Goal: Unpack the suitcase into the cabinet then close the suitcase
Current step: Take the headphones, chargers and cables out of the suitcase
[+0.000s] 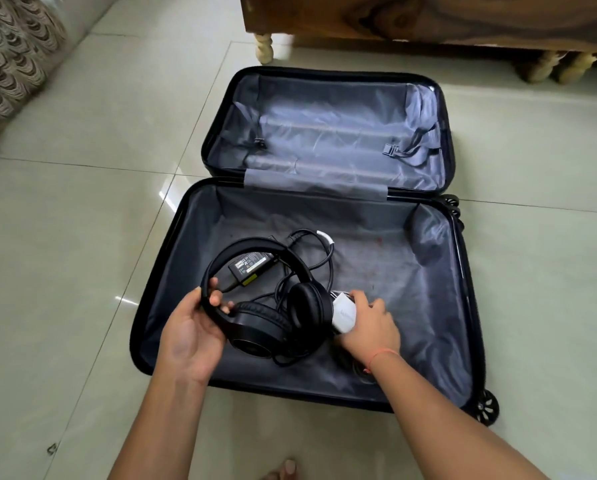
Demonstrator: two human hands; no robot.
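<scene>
A dark hard-shell suitcase (439, 271) lies open flat on the floor, grey lining showing in both halves. The far half holds nothing but its straps. In the near half my left hand (189, 334) grips the band of black over-ear headphones (273, 317), lifted a little. My right hand (370, 327) grips a white charger plug (345, 315) just right of the headphones. Behind them lies a black laptop power adapter (252, 266) with its coiled black cable (319, 252).
A wooden cabinet (428, 19) on turned legs stands just beyond the suitcase. A patterned curtain or cloth (9, 64) hangs at the far left. Glossy tiled floor (82, 220) surrounds the case. Suitcase wheels (487, 408) stick out at the right. My toes (283, 471) show at the bottom edge.
</scene>
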